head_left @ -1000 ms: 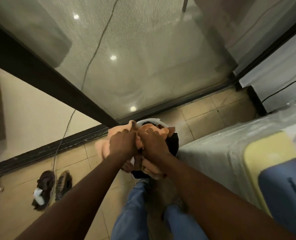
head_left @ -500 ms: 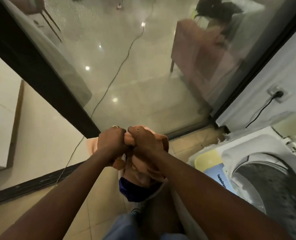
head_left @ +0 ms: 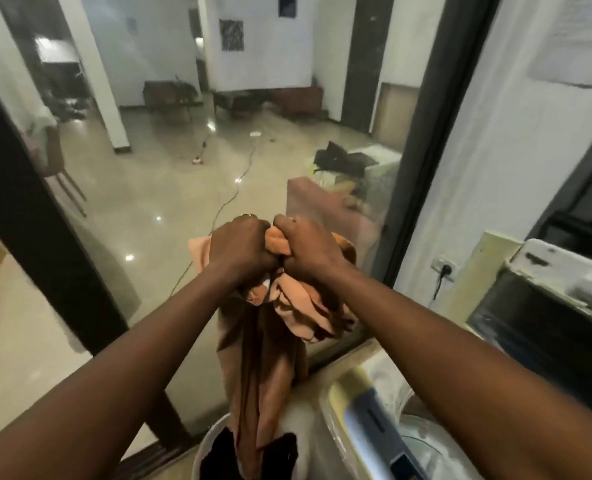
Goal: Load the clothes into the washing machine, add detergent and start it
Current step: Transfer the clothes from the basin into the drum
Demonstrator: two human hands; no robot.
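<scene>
A bunched peach-orange cloth garment hangs at the centre of the frame, its long tail dropping into a white round laundry basket at the bottom edge, beside dark clothes. The left hand and right hand are fisted tight around its top, knuckles nearly touching. The white top-loading washing machine sits lower right, just beside the basket.

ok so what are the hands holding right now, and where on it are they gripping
Both hands, left and right, grip the peach-orange garment by its bunched top; the rest hangs down into the white basket of dark clothes.
</scene>
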